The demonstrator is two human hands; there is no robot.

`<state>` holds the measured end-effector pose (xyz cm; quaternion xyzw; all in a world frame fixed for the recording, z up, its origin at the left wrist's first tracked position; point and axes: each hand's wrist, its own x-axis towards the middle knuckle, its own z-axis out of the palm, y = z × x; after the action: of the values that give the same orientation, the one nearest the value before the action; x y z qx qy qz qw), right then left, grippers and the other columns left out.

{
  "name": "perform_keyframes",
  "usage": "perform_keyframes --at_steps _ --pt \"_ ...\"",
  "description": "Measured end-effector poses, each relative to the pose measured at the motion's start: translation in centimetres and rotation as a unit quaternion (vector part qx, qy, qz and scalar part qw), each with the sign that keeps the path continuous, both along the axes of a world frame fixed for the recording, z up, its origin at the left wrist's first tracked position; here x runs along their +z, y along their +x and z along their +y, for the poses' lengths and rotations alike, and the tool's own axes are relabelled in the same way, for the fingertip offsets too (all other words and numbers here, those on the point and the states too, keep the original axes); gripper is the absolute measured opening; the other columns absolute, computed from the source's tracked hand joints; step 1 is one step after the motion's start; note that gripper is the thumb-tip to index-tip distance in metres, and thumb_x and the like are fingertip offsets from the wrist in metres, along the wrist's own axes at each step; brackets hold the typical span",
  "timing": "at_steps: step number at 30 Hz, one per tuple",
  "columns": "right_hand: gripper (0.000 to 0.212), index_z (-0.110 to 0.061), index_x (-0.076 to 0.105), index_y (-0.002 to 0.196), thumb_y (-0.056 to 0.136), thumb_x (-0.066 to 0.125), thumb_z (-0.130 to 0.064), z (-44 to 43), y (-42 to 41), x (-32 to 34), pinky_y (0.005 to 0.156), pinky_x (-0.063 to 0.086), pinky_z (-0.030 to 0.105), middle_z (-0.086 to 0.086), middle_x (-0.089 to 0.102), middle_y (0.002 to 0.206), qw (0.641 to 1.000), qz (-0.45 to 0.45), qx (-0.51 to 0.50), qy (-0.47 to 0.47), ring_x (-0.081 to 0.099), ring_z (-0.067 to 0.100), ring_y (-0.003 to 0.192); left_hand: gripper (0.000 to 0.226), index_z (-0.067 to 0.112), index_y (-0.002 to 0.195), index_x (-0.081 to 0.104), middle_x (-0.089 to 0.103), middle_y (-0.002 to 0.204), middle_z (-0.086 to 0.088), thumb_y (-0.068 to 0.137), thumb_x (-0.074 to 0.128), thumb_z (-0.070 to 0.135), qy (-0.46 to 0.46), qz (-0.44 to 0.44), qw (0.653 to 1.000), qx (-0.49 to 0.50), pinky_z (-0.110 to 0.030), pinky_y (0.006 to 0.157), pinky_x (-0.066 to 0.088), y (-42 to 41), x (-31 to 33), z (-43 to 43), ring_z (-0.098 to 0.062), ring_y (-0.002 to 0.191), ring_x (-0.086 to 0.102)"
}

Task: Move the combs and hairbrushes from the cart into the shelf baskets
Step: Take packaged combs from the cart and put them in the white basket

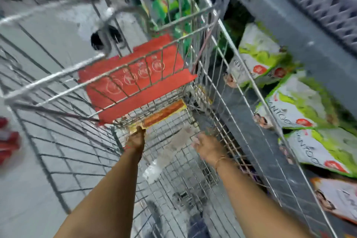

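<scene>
Both my arms reach down into a wire shopping cart (63, 75). My left hand (136, 139) is closed on the near end of a long flat packaged item (164, 115), orange and yellow, lying on the cart floor under the red child-seat flap (133, 81); blur hides whether it is a comb. My right hand (207, 147) hovers open above the cart floor near the right wall, holding nothing. A clear plastic wrapper (154, 170) lies on the cart floor between my arms. A grey perforated shelf basket (320, 4) sits on the shelf at the upper right.
A grey metal shelf unit (289, 31) stands right of the cart, with white-and-green packets (301, 102) stacked on its lower level. Green packages (170, 4) show beyond the cart. Red items (7, 141) lie at the left edge. The floor is grey.
</scene>
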<state>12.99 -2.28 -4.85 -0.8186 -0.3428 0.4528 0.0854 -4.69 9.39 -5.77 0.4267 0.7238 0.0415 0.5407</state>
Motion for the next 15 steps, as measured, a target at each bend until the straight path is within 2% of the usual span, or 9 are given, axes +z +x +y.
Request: perform_keyframes --at_steps 1,3,7,8,9,11,13,15 --pt "0.043 -0.019 0.047 0.132 0.092 0.048 -0.034 0.4 -0.4 -1.0 0.101 0.044 0.037 0.005 0.050 0.140 0.993 -0.048 0.111 -0.011 0.050 0.026 0.123 0.055 0.002 0.139 0.043 0.042 0.146 -0.024 0.101 0.016 0.032 0.014 0.024 0.999 -0.027 -0.040 0.110 0.032 0.1 -0.7 0.3 -0.036 0.135 0.039" --pt "0.051 -0.019 0.038 0.139 0.092 0.045 -0.036 1.5 -1.8 -3.3 0.109 0.034 0.041 0.003 0.033 0.152 0.958 -0.094 0.270 0.007 0.030 0.025 0.138 0.052 0.001 0.137 0.045 0.041 0.146 -0.024 0.101 0.020 0.028 0.053 0.066 0.995 -0.055 -0.036 0.110 0.031 0.5 -2.4 0.9 -0.035 0.136 0.039" --pt "0.065 -0.025 0.029 0.143 0.086 0.047 -0.050 1.3 -5.0 -6.3 0.114 0.019 0.050 0.004 0.020 0.157 0.893 -0.091 0.439 0.042 0.012 0.029 0.145 0.044 0.003 0.131 0.052 0.053 0.136 -0.024 0.099 0.032 0.027 0.116 0.117 0.981 -0.105 -0.039 0.100 0.040 1.1 -4.7 1.8 -0.039 0.123 0.051" --pt "0.062 -0.025 0.033 0.142 0.086 0.047 -0.050 0.4 -5.1 -6.5 0.115 0.013 0.052 0.001 0.018 0.158 0.893 -0.073 0.442 0.046 0.007 0.025 0.146 0.043 0.004 0.132 0.050 0.053 0.137 -0.022 0.099 0.034 0.025 0.127 0.120 0.975 -0.139 -0.039 0.100 0.041 1.2 -5.2 1.9 -0.038 0.122 0.051" --pt "0.055 -0.023 0.043 0.136 0.088 0.047 -0.049 -0.9 -4.9 -6.5 0.116 0.007 0.053 -0.002 0.020 0.157 0.908 -0.050 0.412 0.049 0.002 0.019 0.147 0.043 0.007 0.135 0.048 0.050 0.141 -0.019 0.098 0.035 0.024 0.138 0.118 0.968 -0.176 -0.040 0.103 0.039 1.2 -5.6 1.8 -0.037 0.126 0.049" --pt "0.038 -0.016 0.065 0.110 0.090 0.047 -0.043 -3.4 -3.5 -6.4 0.120 0.003 0.051 -0.009 0.031 0.153 0.953 -0.023 0.295 0.071 0.000 0.004 0.143 0.048 0.010 0.143 0.036 0.032 0.154 -0.014 0.098 0.035 0.024 0.138 0.136 0.941 -0.278 -0.038 0.115 0.028 1.4 -6.1 1.8 -0.031 0.142 0.030" --pt "0.033 -0.010 0.072 0.085 0.090 0.051 -0.035 -6.1 -2.0 -6.7 0.122 0.010 0.043 -0.011 0.037 0.149 0.970 -0.045 0.223 0.083 0.003 -0.001 0.138 0.055 0.010 0.149 0.020 0.010 0.161 -0.010 0.099 0.033 0.025 0.136 0.193 0.894 -0.381 -0.037 0.120 0.017 2.0 -6.5 1.9 -0.028 0.148 0.009" --pt "0.025 -0.010 0.071 0.075 0.083 0.062 -0.032 -8.1 -1.2 -7.2 0.115 0.031 0.042 -0.001 0.045 0.145 0.967 -0.120 0.196 0.108 0.018 0.011 0.139 0.061 0.010 0.151 0.010 0.001 0.161 -0.010 0.098 0.034 0.026 0.147 0.226 0.867 -0.420 -0.040 0.121 0.015 2.5 -7.0 2.3 -0.030 0.149 0.003"
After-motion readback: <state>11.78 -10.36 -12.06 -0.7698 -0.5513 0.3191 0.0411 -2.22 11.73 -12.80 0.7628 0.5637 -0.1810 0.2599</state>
